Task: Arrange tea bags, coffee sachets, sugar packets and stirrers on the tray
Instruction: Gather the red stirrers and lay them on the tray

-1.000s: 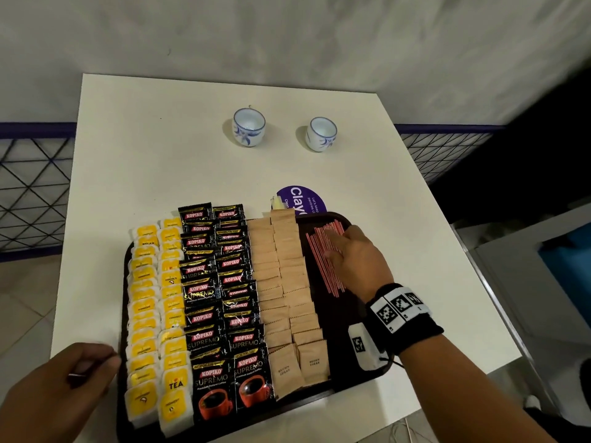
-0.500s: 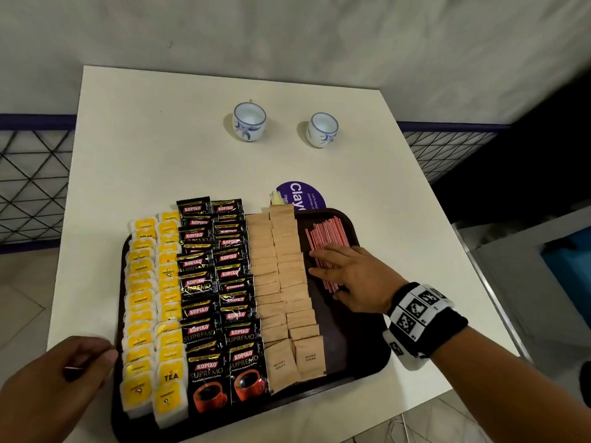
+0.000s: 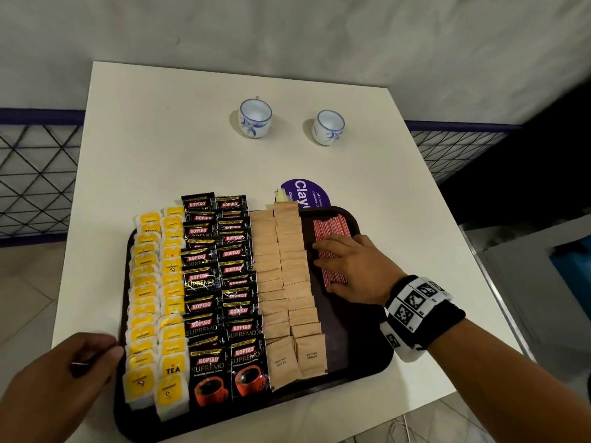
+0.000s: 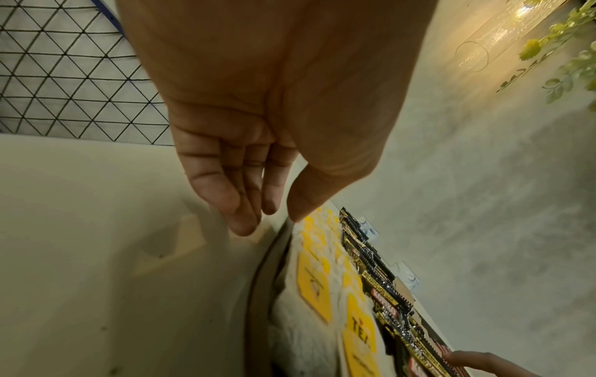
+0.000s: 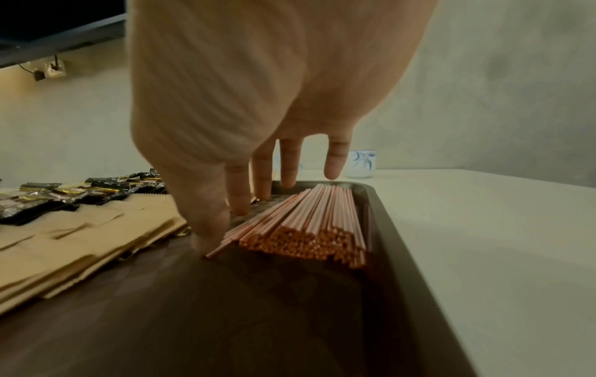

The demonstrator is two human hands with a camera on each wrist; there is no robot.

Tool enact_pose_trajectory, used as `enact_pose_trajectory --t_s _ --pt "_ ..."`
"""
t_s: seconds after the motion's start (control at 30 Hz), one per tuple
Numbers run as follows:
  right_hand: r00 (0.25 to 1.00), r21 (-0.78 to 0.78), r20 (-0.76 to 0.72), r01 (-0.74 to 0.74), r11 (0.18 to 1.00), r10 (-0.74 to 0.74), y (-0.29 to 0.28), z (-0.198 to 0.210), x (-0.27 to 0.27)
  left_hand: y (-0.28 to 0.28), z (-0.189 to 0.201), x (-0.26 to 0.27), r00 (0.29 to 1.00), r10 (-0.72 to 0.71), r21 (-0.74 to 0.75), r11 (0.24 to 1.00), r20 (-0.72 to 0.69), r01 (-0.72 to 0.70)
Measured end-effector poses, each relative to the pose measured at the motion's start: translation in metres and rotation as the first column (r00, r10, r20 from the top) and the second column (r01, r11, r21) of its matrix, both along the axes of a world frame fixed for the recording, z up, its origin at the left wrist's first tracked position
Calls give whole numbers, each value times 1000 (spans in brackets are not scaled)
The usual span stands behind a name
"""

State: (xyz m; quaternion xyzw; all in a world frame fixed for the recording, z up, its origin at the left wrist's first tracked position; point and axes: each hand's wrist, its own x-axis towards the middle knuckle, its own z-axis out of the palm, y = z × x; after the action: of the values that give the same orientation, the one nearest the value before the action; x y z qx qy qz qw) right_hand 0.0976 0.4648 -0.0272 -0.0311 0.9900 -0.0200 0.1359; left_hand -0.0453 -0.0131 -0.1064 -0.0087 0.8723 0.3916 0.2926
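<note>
White counter (image 3: pixel 179 148) carries the dark tray (image 3: pixel 361 362) — inside, rows of yellow tea bags (image 3: pixel 153 302), black coffee sachets (image 3: pixel 220 282), brown sugar packets (image 3: pixel 284 273), red stirrers (image 3: pixel 329 238) far right. Right hand (image 3: pixel 355 270) lies spread, fingers flat on the stirrers. Left hand (image 3: pixel 60 375) hovers loosely curled at the tray's left rim — holding nothing.

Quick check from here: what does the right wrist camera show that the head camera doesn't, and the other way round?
Only the right wrist view: the cut ends of the stirrers piled in a heap, with one stray stick by the thumb, and a wall socket.

Only the head view: the tea bags, the left hand at the tray's left edge, and the purple sticker.

Both: the right hand with straight fingers against the stirrers, the sugar packets, the coffee sachets and the tray.
</note>
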Motion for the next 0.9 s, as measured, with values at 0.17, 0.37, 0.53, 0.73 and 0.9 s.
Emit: enact_pose_trajectory --t_s 0.17,0.37,0.53,0.73,0.9 --pt "1000 -17 19 12 1000 -12 1 -1 -3 -6 -6 -1 1000 -12 9 1000 -1 12" --pt "999 -13 44 26 1000 -25 1 1 -2 -2 0 -1 1000 -21 11 1000 -21 22" --pt "998 -10 41 41 999 -41 3 3 -6 2 1 -3 999 -15 9 1000 -31 15" --pt "991 13 25 129 992 -129 8 10 -47 3 0 -4 999 -19 -10 1000 -36 19" --pt "987 39 85 134 990 -137 9 4 -65 -1 2 -4 1000 -10 -13 1000 -27 9"
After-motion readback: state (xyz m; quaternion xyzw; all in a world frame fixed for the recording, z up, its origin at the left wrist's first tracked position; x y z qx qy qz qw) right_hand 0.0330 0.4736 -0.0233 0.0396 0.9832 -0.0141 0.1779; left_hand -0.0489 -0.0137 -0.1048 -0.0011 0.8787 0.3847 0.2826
